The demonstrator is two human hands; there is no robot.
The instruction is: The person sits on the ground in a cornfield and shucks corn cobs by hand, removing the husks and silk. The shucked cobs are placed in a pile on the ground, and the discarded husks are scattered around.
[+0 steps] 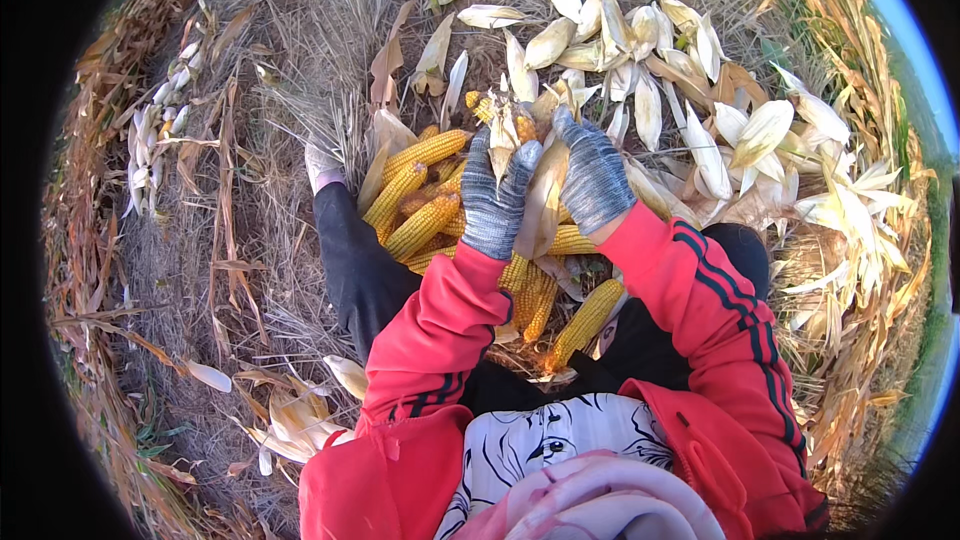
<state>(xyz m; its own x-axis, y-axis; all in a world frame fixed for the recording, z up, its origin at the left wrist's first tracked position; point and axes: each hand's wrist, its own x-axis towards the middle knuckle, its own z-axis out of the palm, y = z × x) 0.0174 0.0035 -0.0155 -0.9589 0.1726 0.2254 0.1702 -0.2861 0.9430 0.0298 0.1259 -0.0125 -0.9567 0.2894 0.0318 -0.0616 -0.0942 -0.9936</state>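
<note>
Both my hands wear grey knitted gloves. My left hand (pixel 496 191) is closed around a partly husked corn cob (pixel 525 126), whose yellow kernels show between strips of dry husk. Close on its right, my right hand (pixel 592 169) has its fingers bent at the dry husk (pixel 549 184) that hangs from the cob; its fingertips are partly hidden. Below and to the left of my hands, a heap of bare yellow corn cobs (pixel 424 226) lies between my legs. One more bare cob (pixel 585 324) rests nearer my body.
Pale corn husks (pixel 701 146) lie thickly ahead and to the right. A smaller line of husks (pixel 154 139) is at the far left. Dry stubble (pixel 292 240) and fallen corn leaves (pixel 232 217) cover the ground; loose husks (pixel 292 424) lie near my left side.
</note>
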